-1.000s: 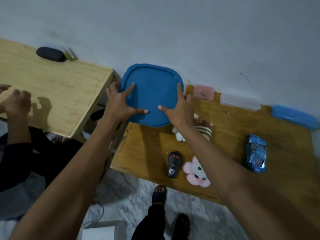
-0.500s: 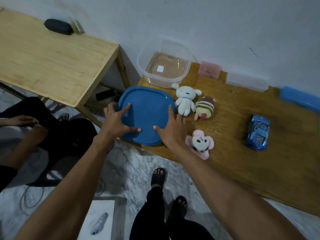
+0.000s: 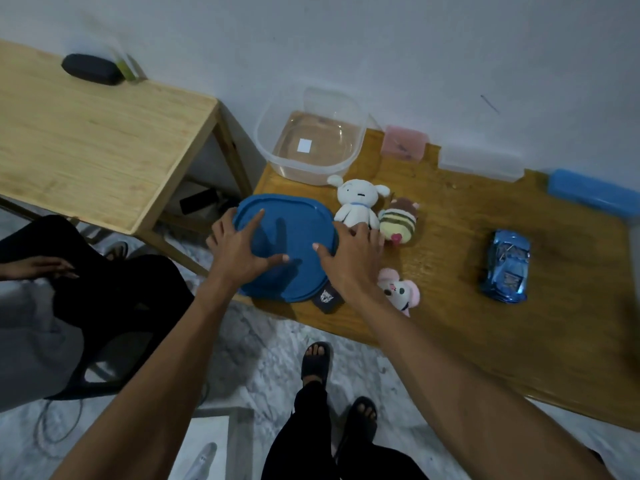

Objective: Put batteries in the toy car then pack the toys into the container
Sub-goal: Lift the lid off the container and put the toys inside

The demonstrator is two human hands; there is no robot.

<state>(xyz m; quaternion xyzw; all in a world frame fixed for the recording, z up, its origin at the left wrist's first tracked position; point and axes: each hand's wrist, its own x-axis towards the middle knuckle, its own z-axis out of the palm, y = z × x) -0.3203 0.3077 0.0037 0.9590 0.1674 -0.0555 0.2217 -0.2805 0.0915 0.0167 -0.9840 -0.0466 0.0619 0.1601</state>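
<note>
A blue lid (image 3: 291, 237) lies at the near left corner of the brown table (image 3: 485, 323), partly over a black remote (image 3: 327, 299). My left hand (image 3: 239, 251) holds its left edge, index finger and thumb spread on top. My right hand (image 3: 353, 261) holds its right edge, thumb on top. The clear container (image 3: 273, 147) stands open and empty by the wall. A white plush (image 3: 356, 206), a striped bee plush (image 3: 400, 223) and a pink plush (image 3: 398, 289) lie just right of the lid. The blue toy car (image 3: 505, 268) sits farther right.
A pink box (image 3: 403, 143), a clear box (image 3: 481, 164) and a blue box (image 3: 592, 192) line the wall. A lighter wooden table (image 3: 86, 143) with a black case (image 3: 91, 69) stands left. Another person's hand (image 3: 38, 268) rests at far left.
The lid came off the front of the container, down toward me, and now lies over the remote at the table's corner. Both hands stayed on it.
</note>
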